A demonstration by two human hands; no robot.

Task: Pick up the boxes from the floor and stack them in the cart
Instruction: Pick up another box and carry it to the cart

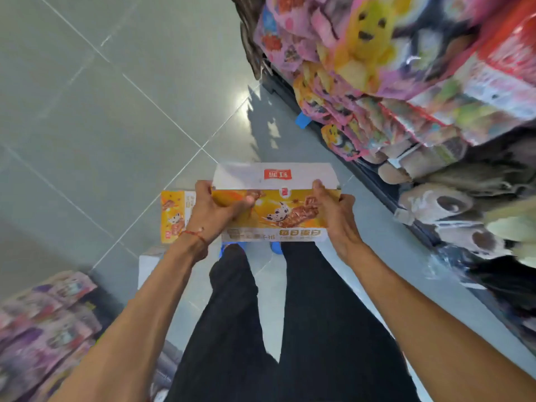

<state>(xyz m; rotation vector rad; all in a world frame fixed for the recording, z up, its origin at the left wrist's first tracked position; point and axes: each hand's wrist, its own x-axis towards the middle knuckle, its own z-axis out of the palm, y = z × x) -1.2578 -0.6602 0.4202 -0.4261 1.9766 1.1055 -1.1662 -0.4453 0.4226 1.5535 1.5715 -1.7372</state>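
Note:
I hold a yellow and white snack box (275,204) in front of me, above my legs and the floor. My left hand (216,211) grips its left end, thumb across the yellow face. My right hand (333,211) grips its right end, fingers curled over the top edge. A second yellow box (174,216) lies on the grey floor just left of my left hand, partly hidden by it. A white box (150,266) lies below it beside my left forearm. No cart is in view.
Shelves of plush toys and pink packages (406,82) run along the right side. Pink and purple packages (49,323) are stacked at the lower left. Grey tiled floor (101,111) stretches ahead and left. My legs in black trousers stand below the box.

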